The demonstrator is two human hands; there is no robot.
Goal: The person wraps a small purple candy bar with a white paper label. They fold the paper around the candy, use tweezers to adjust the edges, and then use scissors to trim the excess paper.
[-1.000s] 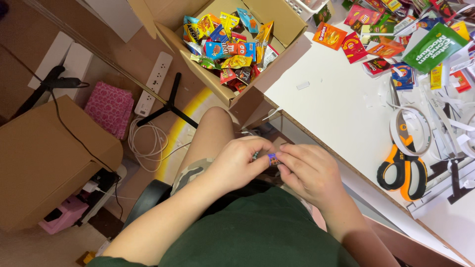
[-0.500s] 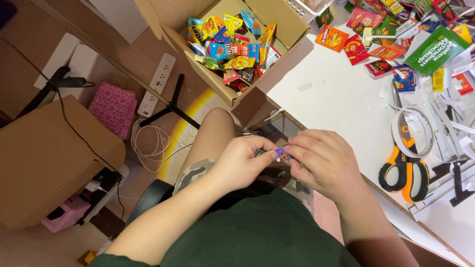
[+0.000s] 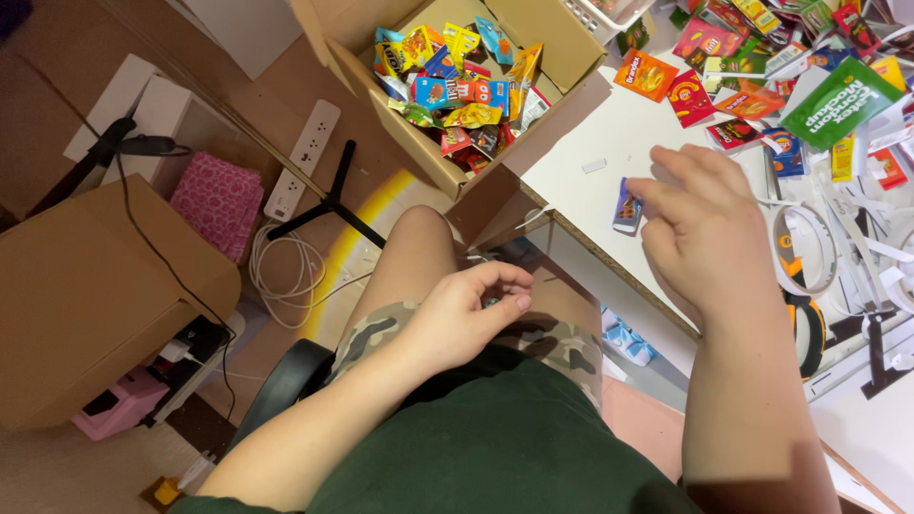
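Your right hand (image 3: 700,224) hangs open over the white table (image 3: 609,133), fingers spread, just beside a small blue packet (image 3: 625,206) lying near the table's edge. Your left hand (image 3: 466,309) rests above your lap, fingers curled; whether it pinches anything I cannot tell. A box (image 3: 562,43) of bright packets stands beyond your knee.

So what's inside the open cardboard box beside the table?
The cardboard box holds a loose heap of small colourful snack packets in orange, blue, yellow, red and green. Only the top layer shows; the packets cover the box floor and whatever lies beneath them.
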